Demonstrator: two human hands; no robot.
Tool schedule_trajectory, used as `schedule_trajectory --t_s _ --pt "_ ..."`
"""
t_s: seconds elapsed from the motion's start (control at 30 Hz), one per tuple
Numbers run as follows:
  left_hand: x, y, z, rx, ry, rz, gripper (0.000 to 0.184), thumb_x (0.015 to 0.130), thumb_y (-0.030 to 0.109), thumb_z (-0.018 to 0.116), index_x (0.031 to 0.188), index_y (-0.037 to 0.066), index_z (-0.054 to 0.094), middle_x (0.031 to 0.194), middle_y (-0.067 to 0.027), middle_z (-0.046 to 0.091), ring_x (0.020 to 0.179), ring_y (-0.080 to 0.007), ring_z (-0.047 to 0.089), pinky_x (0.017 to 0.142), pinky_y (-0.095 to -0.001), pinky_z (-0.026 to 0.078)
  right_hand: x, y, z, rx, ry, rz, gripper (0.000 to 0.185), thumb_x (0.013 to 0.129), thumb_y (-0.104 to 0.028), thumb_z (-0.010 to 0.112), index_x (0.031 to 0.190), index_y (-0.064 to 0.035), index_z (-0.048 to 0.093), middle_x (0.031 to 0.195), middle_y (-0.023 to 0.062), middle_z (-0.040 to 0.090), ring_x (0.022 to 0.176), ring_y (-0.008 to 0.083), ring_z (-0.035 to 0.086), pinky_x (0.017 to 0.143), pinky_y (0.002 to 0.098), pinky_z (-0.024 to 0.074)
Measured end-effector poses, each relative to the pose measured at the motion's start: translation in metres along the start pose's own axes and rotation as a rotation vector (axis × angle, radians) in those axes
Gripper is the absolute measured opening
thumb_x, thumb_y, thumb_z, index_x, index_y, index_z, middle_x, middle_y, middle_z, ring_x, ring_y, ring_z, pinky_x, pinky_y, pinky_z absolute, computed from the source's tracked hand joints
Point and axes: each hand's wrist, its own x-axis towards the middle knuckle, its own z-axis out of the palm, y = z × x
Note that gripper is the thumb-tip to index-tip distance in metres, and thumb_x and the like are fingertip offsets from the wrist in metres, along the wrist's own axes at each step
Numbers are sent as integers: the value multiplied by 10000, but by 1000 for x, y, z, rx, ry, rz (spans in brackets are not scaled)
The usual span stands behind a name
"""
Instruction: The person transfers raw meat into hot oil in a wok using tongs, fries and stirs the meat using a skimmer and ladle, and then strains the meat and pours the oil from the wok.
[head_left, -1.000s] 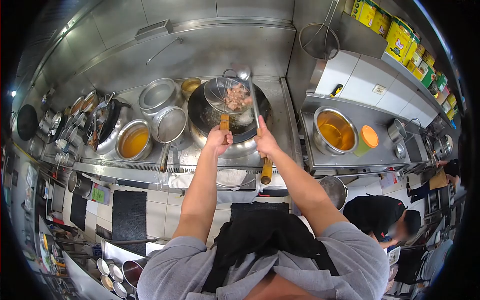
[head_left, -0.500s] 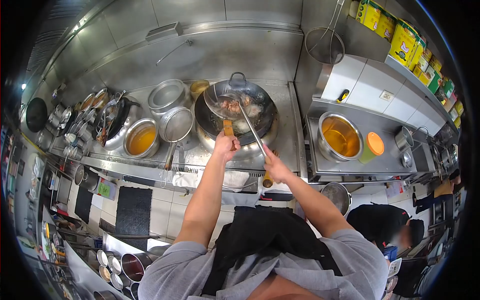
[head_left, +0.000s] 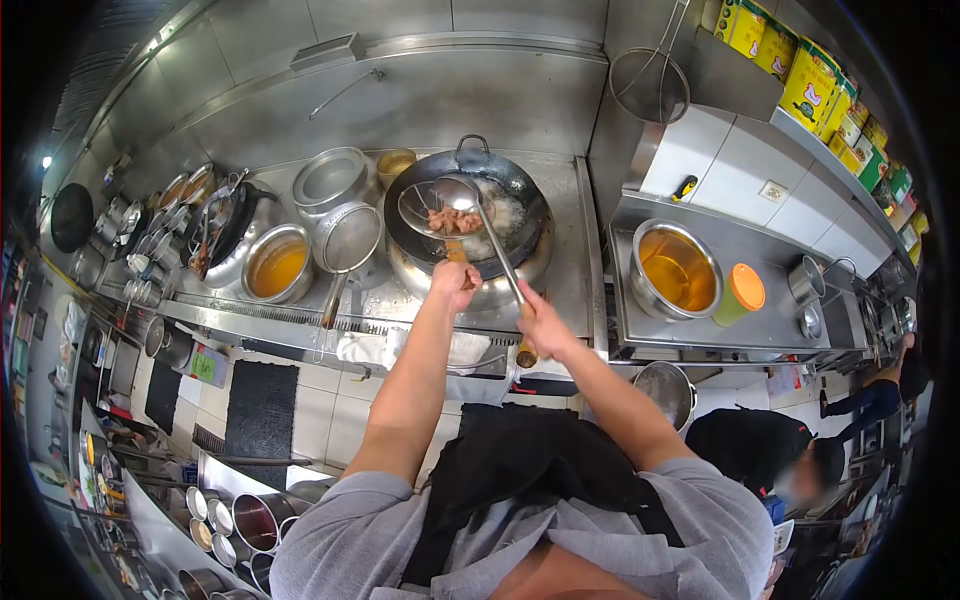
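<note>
My left hand [head_left: 456, 284] is closed around the wooden handle of a round wire strainer [head_left: 412, 210]. Browned chunks of meat [head_left: 455, 222] lie in the strainer, which is over the large black wok [head_left: 405, 245]. My right hand [head_left: 541, 322] grips the long metal shaft of a ladle [head_left: 500, 250], its wooden end pointing towards me. The ladle's bowl rests at or just over the strainer's far side, beyond the meat; whether they touch I cannot tell. Bubbling, foamy liquid shows in the wok on the right.
Left of the wok are a second strainer [head_left: 350, 240], a pot of amber liquid [head_left: 278, 265] and a lidded-looking metal pot [head_left: 330, 180]. On the right counter stand another pot of amber liquid [head_left: 678, 270] and an orange-topped container [head_left: 746, 290]. A person in black [head_left: 750, 445] bends at lower right.
The meat now sits more clearly together in the strainer. The ladle's bowl shows above the meat at the strainer's far side, and its wooden end has come slightly left and towards me.
</note>
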Motion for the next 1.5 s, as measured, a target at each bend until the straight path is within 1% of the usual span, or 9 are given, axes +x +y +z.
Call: schedule_trajectory --t_s 0.23,0.37,0.57,0.73,0.9,1.0,1.1,1.13,1.5 --pt "-19 2 -18 144 -39 82 222 812 -133 400 986 3 389 792 -114 461 591 -153 450 455 -275 377 -66 0 -18 -683 250 -225 817 870 -64 488 1548 -330 118 1094 233 646 760 347 647 758 439 520" --pt "-37 -23 -11 68 -19 76 213 846 -105 446 1019 15 409 811 -103 479 604 -139 463 470 -247 403 -1 29 -30 -567 93 -119 848 860 -44 504 1540 -388 132 716 91 577 448 159 481 380 323 386" --pt "-46 -19 -17 46 -31 9 238 844 -118 423 1032 26 403 828 -117 479 601 -138 462 471 -247 401 3 1 1 -170 362 -104 844 911 -1 473 1536 -416 88 608 -1 449 411 103 383 348 274 320" --pt "-32 -24 -2 93 -48 35 217 856 -111 415 1030 19 397 831 -120 474 602 -142 460 471 -258 400 -12 7 17 448 36 173 886 874 46 495 1545 -378 101 640 8 435 464 120 415 408 291 375" --pt "-30 -20 -13 7 -53 -33 212 862 -109 421 1032 13 388 828 -118 473 602 -144 458 467 -267 394 -37 0 5 4 82 96 852 877 18 500 1545 -363 134 697 67 535 442 155 461 407 312 400" --pt "-44 -14 -12 75 -50 19 203 866 -107 417 1029 11 384 831 -116 474 602 -143 456 466 -267 391 -73 -49 10 -495 235 125 862 864 -43 500 1545 -362 80 1002 233 652 526 275 601 505 387 511" --pt "-54 -9 0 82 -49 67 209 867 -108 415 1031 18 384 837 -113 475 606 -143 456 467 -263 389 -78 -38 19 -573 241 -205 870 857 -28 490 1546 -359 76 997 231 649 522 273 597 509 385 514" --pt "-57 -10 6 80 -59 97 233 849 -113 424 1024 36 382 797 -104 469 590 -142 460 461 -268 390 -75 -41 20 -470 162 124 883 846 -12 501 1551 -346 88 908 176 643 508 246 571 509 361 502" --pt "-55 -20 6 128 -100 81 256 837 -115 446 1028 50 411 805 -98 476 586 -143 468 454 -277 392 5 -31 23 -122 346 -151 886 866 65 480 1553 -353 107 689 14 499 452 110 432 407 286 385"
